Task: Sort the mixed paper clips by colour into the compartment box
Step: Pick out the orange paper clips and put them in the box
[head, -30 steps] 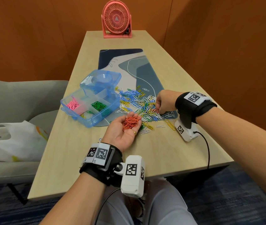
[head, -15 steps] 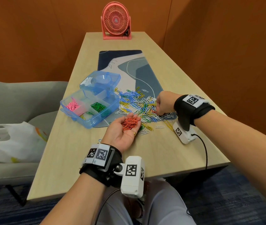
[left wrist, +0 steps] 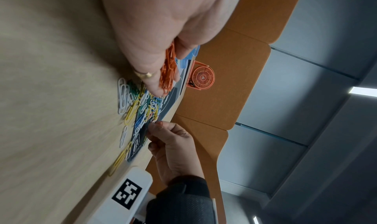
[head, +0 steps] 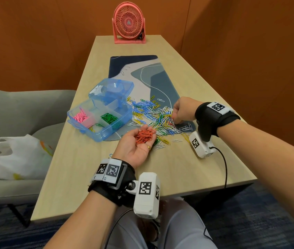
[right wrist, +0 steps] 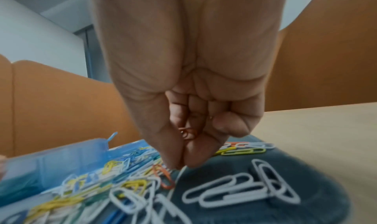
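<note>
The orange paper clips (head: 144, 136), light, slick wire that tangles, lie heaped mid-frame in the flat, upturned left hand (head: 135, 144), while the right hand (head: 183, 110), fingertips curled onto the mixed pile (head: 153, 115), pinches another orange clip, best lifted by one loop.

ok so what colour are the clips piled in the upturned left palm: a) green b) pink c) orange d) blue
c: the left hand lies palm up with a heap of orange paper clips on it. The pink clips and green clips sit in compartments of the blue box, and the blue ones are among the mixed pile on the mat.
</note>
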Demonstrator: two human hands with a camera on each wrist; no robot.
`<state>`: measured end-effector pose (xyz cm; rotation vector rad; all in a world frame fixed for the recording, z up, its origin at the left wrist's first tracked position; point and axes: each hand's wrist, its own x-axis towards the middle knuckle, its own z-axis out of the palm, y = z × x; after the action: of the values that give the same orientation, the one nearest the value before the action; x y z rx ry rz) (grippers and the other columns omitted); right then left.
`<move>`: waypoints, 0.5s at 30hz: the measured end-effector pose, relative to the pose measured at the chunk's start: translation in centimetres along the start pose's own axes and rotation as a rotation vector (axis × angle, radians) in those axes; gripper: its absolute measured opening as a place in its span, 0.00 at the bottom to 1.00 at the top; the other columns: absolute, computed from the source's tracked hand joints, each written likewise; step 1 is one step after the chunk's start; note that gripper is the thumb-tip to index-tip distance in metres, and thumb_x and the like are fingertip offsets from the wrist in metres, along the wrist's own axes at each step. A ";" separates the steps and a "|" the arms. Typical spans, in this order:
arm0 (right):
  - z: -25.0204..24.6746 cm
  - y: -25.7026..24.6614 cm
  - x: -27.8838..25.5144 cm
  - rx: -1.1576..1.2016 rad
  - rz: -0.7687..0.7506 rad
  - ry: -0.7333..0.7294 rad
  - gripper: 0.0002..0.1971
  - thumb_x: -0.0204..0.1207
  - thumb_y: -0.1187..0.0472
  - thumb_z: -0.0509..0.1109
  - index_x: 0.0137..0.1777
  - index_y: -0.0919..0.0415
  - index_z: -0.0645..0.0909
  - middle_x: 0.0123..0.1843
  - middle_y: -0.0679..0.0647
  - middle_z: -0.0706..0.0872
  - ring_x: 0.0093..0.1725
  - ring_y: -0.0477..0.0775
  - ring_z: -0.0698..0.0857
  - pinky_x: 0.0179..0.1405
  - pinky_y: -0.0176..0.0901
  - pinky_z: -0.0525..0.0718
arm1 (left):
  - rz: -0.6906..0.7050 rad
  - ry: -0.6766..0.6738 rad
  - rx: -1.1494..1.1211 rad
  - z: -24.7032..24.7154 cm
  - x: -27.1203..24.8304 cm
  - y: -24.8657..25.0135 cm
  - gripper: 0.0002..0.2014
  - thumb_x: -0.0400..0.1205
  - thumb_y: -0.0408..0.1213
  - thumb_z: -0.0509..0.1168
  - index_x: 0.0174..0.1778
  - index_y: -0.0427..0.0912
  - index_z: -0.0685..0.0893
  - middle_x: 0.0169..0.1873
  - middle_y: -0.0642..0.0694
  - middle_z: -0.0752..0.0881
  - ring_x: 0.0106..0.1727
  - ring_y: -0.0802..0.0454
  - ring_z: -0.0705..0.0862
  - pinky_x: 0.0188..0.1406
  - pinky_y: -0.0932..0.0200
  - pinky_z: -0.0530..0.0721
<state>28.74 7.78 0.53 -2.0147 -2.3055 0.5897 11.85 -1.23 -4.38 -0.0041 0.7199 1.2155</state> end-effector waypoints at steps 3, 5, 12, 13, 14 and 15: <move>0.4 -0.2 0.1 -0.004 -0.015 -0.023 0.01 0.70 0.68 0.74 0.41 0.65 0.85 0.42 0.59 0.90 0.38 0.53 0.85 0.48 0.48 0.87 | -0.004 -0.001 0.009 0.0 0.0 0.0 0.16 0.88 0.33 0.49 0.43 0.29 0.78 0.41 0.35 0.80 0.44 0.40 0.80 0.55 0.49 0.78; 0.6 -0.5 0.1 -0.031 -0.020 -0.020 0.01 0.70 0.68 0.74 0.40 0.64 0.85 0.42 0.60 0.90 0.38 0.53 0.85 0.45 0.47 0.87 | -0.002 -0.008 0.001 0.0 0.0 0.0 0.16 0.88 0.33 0.48 0.43 0.29 0.78 0.41 0.35 0.80 0.44 0.40 0.80 0.54 0.49 0.79; 1.4 -1.3 -0.2 -0.149 -0.066 -0.006 0.05 0.70 0.65 0.69 0.44 0.66 0.83 0.40 0.60 0.81 0.40 0.56 0.79 0.33 0.40 0.76 | -0.002 -0.021 0.008 -0.1 0.2 0.0 0.16 0.87 0.33 0.49 0.42 0.30 0.78 0.40 0.36 0.81 0.42 0.41 0.81 0.36 0.53 0.87; 1.5 -1.3 -0.3 -0.163 -0.072 -0.013 0.05 0.71 0.65 0.69 0.44 0.65 0.82 0.40 0.59 0.81 0.41 0.57 0.79 0.31 0.39 0.75 | -0.003 -0.024 -0.002 -0.1 0.2 0.0 0.16 0.87 0.32 0.49 0.42 0.30 0.78 0.40 0.35 0.81 0.42 0.41 0.81 0.33 0.51 0.87; 1.4 -1.3 -0.3 -0.170 -0.077 -0.016 0.04 0.71 0.64 0.70 0.43 0.65 0.82 0.40 0.59 0.81 0.41 0.57 0.79 0.29 0.38 0.74 | -0.005 -0.026 -0.009 -0.2 0.3 0.0 0.16 0.87 0.32 0.49 0.42 0.29 0.79 0.40 0.35 0.81 0.42 0.40 0.80 0.32 0.50 0.87; 1.4 -1.1 -0.3 -0.161 -0.078 -0.013 0.04 0.70 0.64 0.71 0.42 0.64 0.81 0.39 0.59 0.81 0.40 0.56 0.79 0.29 0.38 0.74 | -0.006 -0.026 -0.010 -0.2 0.3 0.0 0.15 0.87 0.32 0.49 0.42 0.29 0.79 0.40 0.35 0.81 0.42 0.40 0.81 0.32 0.50 0.87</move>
<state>27.34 6.99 -0.36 -1.9784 -2.5009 0.4267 11.81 -1.07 -4.64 0.0015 0.6902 1.2119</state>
